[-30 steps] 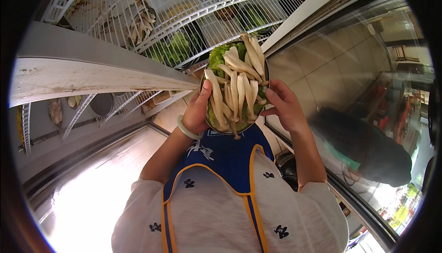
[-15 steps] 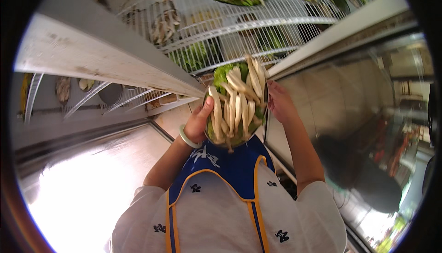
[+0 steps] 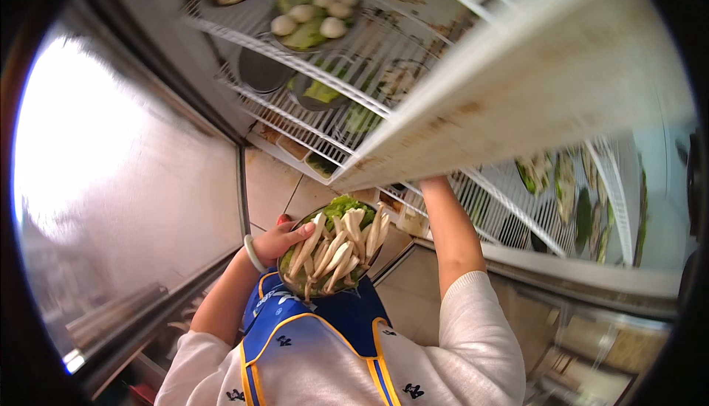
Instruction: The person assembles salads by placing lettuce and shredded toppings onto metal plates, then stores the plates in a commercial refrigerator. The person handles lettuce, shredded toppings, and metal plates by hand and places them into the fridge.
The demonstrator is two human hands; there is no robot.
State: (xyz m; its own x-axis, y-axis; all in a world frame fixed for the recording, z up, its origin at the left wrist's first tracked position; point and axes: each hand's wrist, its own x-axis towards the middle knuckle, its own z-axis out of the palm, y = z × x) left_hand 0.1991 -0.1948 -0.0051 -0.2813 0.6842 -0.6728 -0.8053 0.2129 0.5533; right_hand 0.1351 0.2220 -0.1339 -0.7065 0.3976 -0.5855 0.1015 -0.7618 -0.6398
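Observation:
My left hand [image 3: 286,239] grips the left edge of a round plate [image 3: 286,279], with its thumb over the top. Long pale mushrooms [image 3: 336,251] are piled on the plate, and green lettuce [image 3: 347,204] shows at its far side. The plate is held in front of my blue apron [image 3: 277,317]. My right arm stretches forward to the refrigerator's middle post [image 3: 473,111]. Only a little of my right hand [image 3: 434,182] shows at the post's lower edge; its fingers are hidden behind it.
Left of the post, wire shelves [image 3: 310,74] carry a plate of white balls on lettuce [image 3: 325,7] and other dishes. More shelves [image 3: 509,203] with plated food lie to the right. An open glass door [image 3: 133,184] stands at the left; tiled floor [image 3: 269,184] shows below.
My view has swung left. My right hand has left the plate and reached forward behind the post. The plate stays in my left hand, now nearer my body.

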